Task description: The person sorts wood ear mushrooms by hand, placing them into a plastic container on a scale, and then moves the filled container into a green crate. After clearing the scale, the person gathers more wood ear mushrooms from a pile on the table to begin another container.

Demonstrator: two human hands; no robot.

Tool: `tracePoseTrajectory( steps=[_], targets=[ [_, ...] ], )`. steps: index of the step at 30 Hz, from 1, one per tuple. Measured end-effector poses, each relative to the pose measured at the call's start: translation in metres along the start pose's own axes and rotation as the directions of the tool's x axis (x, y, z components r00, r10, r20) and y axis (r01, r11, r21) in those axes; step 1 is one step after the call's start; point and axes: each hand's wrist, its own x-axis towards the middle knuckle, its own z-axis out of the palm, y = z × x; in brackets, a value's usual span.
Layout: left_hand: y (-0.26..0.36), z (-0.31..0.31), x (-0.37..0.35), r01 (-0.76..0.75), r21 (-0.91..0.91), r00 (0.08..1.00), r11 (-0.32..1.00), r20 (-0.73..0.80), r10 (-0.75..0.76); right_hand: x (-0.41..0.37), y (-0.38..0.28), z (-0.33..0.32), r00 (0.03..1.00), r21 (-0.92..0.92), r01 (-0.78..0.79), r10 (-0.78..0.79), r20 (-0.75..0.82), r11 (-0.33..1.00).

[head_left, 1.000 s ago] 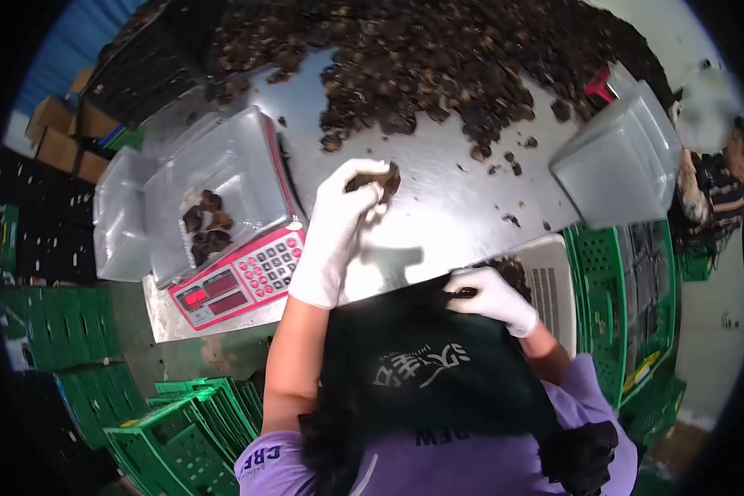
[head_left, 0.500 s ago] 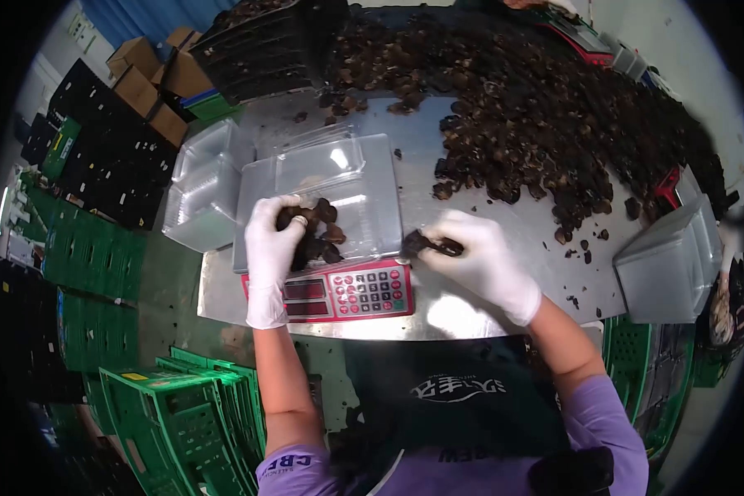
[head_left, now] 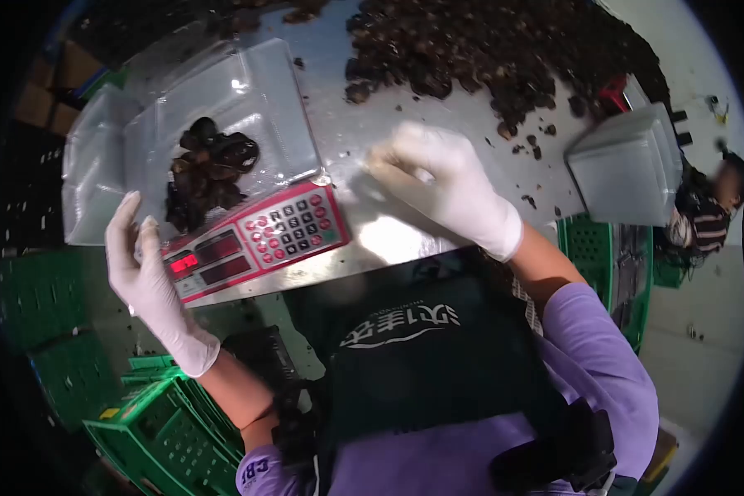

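Dark mushroom-like pieces lie in a clear plastic tray on the weighing scale, whose red display is lit. My left hand, in a white glove, is at the scale's left front corner, fingers apart and holding nothing. My right hand, also gloved, hovers over the metal table to the right of the scale. Its fingers are curled together and slightly blurred; whether they hold anything is hidden.
A large heap of dark pieces covers the table's far side. Stacked clear containers stand at the left and right. Green crates are below at the left. Another person is at the far right.
My left hand has let go of the dark pieces, which now rest in the tray, and opened. My right hand no longer shows a dark piece. The view has turned and shifted.
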Motion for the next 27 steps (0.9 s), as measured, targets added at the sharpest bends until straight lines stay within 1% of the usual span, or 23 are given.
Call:
tracePoseTrajectory(
  steps=[1, 2, 3, 4, 5, 7, 8, 9, 10, 11, 13, 14, 15, 16, 17, 18, 19, 21, 22, 24, 25, 26, 27],
  targets=[
    [0.003, 0.001, -0.005, -0.024, -0.016, 1.000, 1.000, -0.019, 0.024, -0.031, 0.002, -0.003, 0.979, 0.071, -0.181, 0.173, 0.111, 0.981],
    [0.005, 0.003, -0.008, -0.011, -0.065, 1.000, 0.998, -0.023, 0.009, -0.059, 0.004, -0.006, 0.969, 0.138, -0.207, 0.183, 0.167, 0.969],
    [0.007, 0.005, -0.011, 0.001, -0.113, 1.000, 0.994, -0.029, -0.005, -0.093, 0.010, -0.007, 0.934, 0.055, -0.218, 0.191, 0.302, 0.974],
    [0.007, 0.008, -0.013, 0.001, -0.145, 0.999, 0.989, -0.034, -0.006, -0.118, 0.008, -0.010, 0.925, -0.013, -0.140, 0.135, 0.354, 0.990],
    [0.009, 0.013, -0.015, -0.003, -0.151, 1.000, 0.988, -0.024, 0.000, -0.136, 0.002, -0.013, 0.850, -0.087, -0.187, 0.206, 0.484, 0.978],
    [0.013, 0.022, -0.019, -0.095, -0.132, 0.995, 0.987, 0.015, 0.097, -0.170, 0.005, -0.002, 0.809, -0.207, -0.248, 0.320, 0.493, 0.946],
    [0.014, 0.028, -0.021, -0.111, -0.173, 0.993, 0.979, 0.019, 0.116, -0.179, 0.006, 0.003, 0.810, -0.263, -0.229, 0.334, 0.482, 0.937],
    [0.019, 0.033, -0.025, -0.184, -0.094, 0.982, 0.978, 0.017, 0.187, -0.184, 0.007, 0.007, 0.815, -0.315, -0.205, 0.340, 0.469, 0.927],
    [0.028, 0.037, -0.031, -0.227, -0.081, 0.972, 0.971, 0.050, 0.231, -0.186, 0.006, 0.007, 0.848, -0.294, -0.166, 0.288, 0.446, 0.941],
    [0.036, 0.042, -0.038, -0.269, -0.083, 0.958, 0.960, 0.084, 0.276, -0.188, 0.008, 0.005, 0.814, -0.247, -0.229, 0.324, 0.482, 0.941],
    [0.036, 0.056, -0.053, -0.414, -0.162, 0.889, 0.896, 0.137, 0.436, -0.183, 0.015, -0.001, 0.895, -0.160, -0.322, 0.355, 0.271, 0.933],
    [0.045, 0.063, -0.068, -0.308, -0.258, 0.906, 0.916, 0.212, 0.365, -0.176, 0.024, -0.010, 0.945, -0.205, -0.284, 0.310, 0.105, 0.937],
    [0.046, 0.074, -0.079, -0.343, -0.250, 0.873, 0.906, 0.271, 0.405, -0.170, 0.037, -0.022, 0.924, -0.163, -0.372, 0.382, 0.035, 0.914],
    [0.053, 0.082, -0.091, -0.384, -0.164, 0.824, 0.909, 0.383, 0.417, -0.163, 0.048, -0.035, 0.858, -0.161, -0.512, 0.510, -0.061, 0.844],
    [0.051, 0.096, -0.103, -0.398, -0.205, 0.772, 0.894, 0.451, 0.447, -0.155, 0.060, -0.048, 0.769, -0.138, -0.639, 0.621, -0.153, 0.757],
    [0.046, 0.110, -0.115, -0.336, -0.306, 0.715, 0.891, 0.533, 0.453, -0.156, 0.083, -0.056, 0.756, -0.253, -0.651, 0.585, -0.292, 0.715],
    [0.045, 0.121, -0.126, -0.370, -0.309, 0.656, 0.876, 0.581, 0.482, -0.162, 0.113, -0.058, 0.739, -0.357, -0.669, 0.528, -0.419, 0.652],
    [0.040, 0.141, -0.142, -0.326, -0.282, 0.591, 0.903, 0.684, 0.427, -0.172, 0.170, -0.053, 0.610, -0.378, -0.792, 0.593, -0.526, 0.479],
    [0.036, 0.153, -0.149, -0.320, -0.246, 0.591, 0.915, 0.703, 0.396, -0.171, 0.186, -0.051, 0.572, -0.370, -0.820, 0.636, -0.517, 0.437],
    [0.025, 0.180, -0.157, -0.316, -0.207, 0.587, 0.926, 0.724, 0.363, -0.161, 0.207, -0.041, 0.581, -0.347, -0.814, 0.625, -0.522, 0.467],
    [0.020, 0.197, -0.159, -0.340, -0.127, 0.622, 0.932, 0.712, 0.325, -0.151, 0.210, -0.034, 0.579, -0.328, -0.815, 0.634, -0.513, 0.478],
    [0.016, 0.213, -0.158, -0.362, -0.047, 0.656, 0.931, 0.697, 0.290, -0.144, 0.215, -0.031, 0.551, -0.275, -0.834, 0.686, -0.476, 0.479],
    [0.015, 0.229, -0.156, -0.368, -0.045, 0.650, 0.929, 0.701, 0.292, -0.139, 0.216, -0.031, 0.550, -0.216, -0.829, 0.680, -0.486, 0.516]
  ],
)
